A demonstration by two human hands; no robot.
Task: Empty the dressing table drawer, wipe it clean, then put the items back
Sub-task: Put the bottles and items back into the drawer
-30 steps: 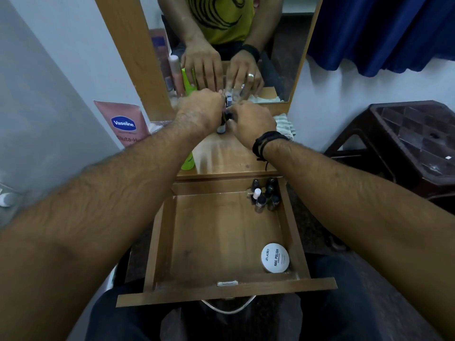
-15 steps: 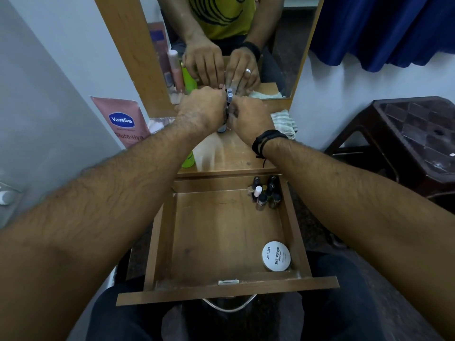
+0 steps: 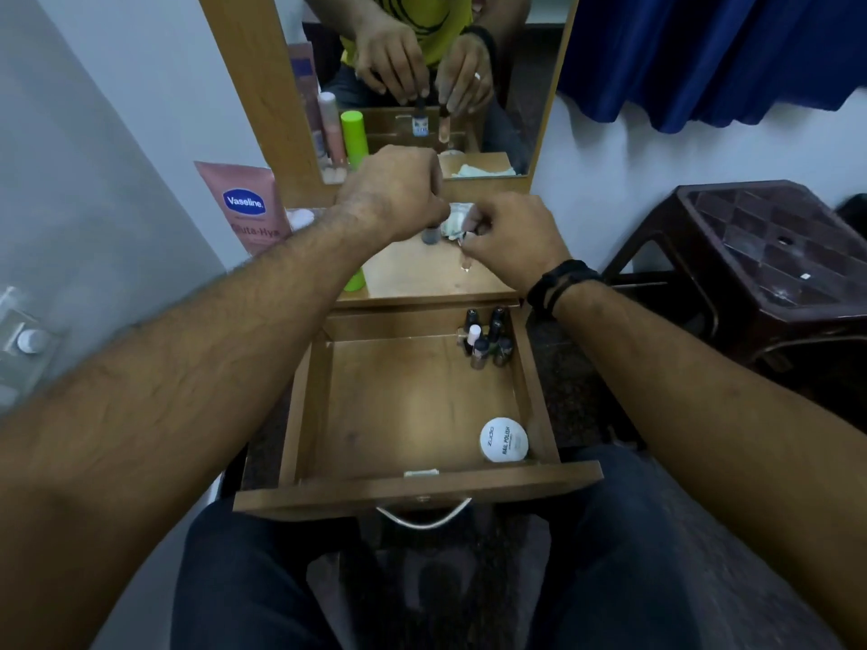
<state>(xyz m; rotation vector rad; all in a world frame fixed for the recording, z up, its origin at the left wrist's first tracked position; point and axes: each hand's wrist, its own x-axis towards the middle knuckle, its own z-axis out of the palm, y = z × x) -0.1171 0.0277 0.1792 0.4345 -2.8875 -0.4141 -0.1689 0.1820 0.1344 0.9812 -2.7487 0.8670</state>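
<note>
The wooden drawer (image 3: 309,405) stands pulled open below the dressing table top (image 3: 413,279). In its far right corner stand several nail polish bottles (image 3: 485,340); a round white nail polish remover tub (image 3: 503,439) lies at its front right. Above the table top my left hand (image 3: 394,194) pinches a small dark-capped bottle (image 3: 430,234) by its cap. My right hand (image 3: 511,236) pinches a thin clear bottle (image 3: 464,262) that hangs below its fingers. The mirror (image 3: 422,86) shows both bottles held from above. A folded cloth (image 3: 456,218) lies behind the hands.
A pink Vaseline tube (image 3: 248,206) leans on the left wall, with a green bottle (image 3: 354,281) partly behind my left forearm. A dark plastic stool (image 3: 769,255) stands to the right, under a blue curtain (image 3: 703,53). My knees sit under the drawer front.
My hands were pressed together round the bottles; now they have drawn apart and come lower and nearer, each holding one bottle. The view has tilted slightly.
</note>
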